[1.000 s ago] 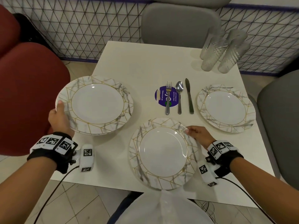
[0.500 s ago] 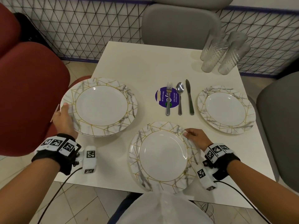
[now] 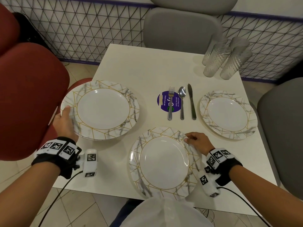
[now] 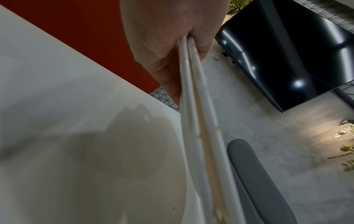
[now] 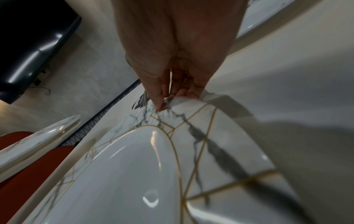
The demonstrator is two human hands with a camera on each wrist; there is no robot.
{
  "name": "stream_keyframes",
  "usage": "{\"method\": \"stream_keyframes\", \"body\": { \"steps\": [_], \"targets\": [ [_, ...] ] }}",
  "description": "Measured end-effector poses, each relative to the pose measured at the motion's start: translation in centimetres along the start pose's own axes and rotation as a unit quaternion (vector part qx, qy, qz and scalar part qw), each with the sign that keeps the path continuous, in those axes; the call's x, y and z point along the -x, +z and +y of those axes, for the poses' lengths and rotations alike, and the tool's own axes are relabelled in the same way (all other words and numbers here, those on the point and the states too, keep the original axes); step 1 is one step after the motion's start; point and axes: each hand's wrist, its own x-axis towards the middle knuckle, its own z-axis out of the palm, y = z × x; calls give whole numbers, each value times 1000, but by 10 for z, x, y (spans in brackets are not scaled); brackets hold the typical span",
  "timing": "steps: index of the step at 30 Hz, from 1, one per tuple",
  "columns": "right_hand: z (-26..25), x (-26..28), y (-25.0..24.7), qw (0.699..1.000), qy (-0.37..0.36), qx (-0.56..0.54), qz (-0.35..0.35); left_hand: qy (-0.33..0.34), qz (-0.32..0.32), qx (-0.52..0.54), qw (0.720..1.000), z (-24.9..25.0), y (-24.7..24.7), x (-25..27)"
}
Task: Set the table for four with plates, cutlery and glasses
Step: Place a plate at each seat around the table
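Change: the left plates [image 3: 100, 110] have come further in over the surface [image 3: 147, 69] since a second ago; the near plate [image 3: 164, 163] has barely shifted.
Left hand: the left hand [image 3: 64, 122] grips the left plates by their outer rim, thumb on top, fingers hidden beneath. From the wrist view two stacked rims [image 4: 193, 94] show, pinched in the hand [image 4: 172, 37].
Left plates: at the left edge of the surface, partly hanging over the red chair [image 3: 27, 95]; I cannot tell whether they touch the surface.
Right hand: the right hand [image 3: 197, 142] pinches the far right rim of the near plate; in the wrist view the fingertips [image 5: 160, 104] close on the marbled rim [image 5: 184, 106].
Near plate: lying at the near edge of the surface, in front of the person.
Right plate: a third setting [image 3: 227, 114] lies flat near the right edge, apart from both hands.
Cutlery: fork [image 3: 170, 102], spoon [image 3: 182, 102] and knife [image 3: 191, 102] side by side in the middle; the fork lies across a purple sticker [image 3: 161, 101].
Glasses: a cluster of clear glasses [image 3: 226, 58] at the far right corner.
Seats: grey chairs [image 3: 182, 28] at the far and right sides.
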Motion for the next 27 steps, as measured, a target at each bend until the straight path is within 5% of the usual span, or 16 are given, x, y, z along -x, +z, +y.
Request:
{"method": "stream_keyframes", "body": {
  "steps": [10,14,20,27],
  "targets": [
    [-44,-24,13,998,-34,-30,36,-9,-2,31,999,-6,10,-2],
    [-106,-48,40,996,-71,-58,-13,-32,-14,61,998,-8,24,-1],
    [-163,-72,70,991,-24,-91,-94,-50,-25,67,996,-11,34,-15],
    [-166,-89,96,1000,-5,-7,-13,-77,-33,63,994,-4,34,-34]
  ]
}}
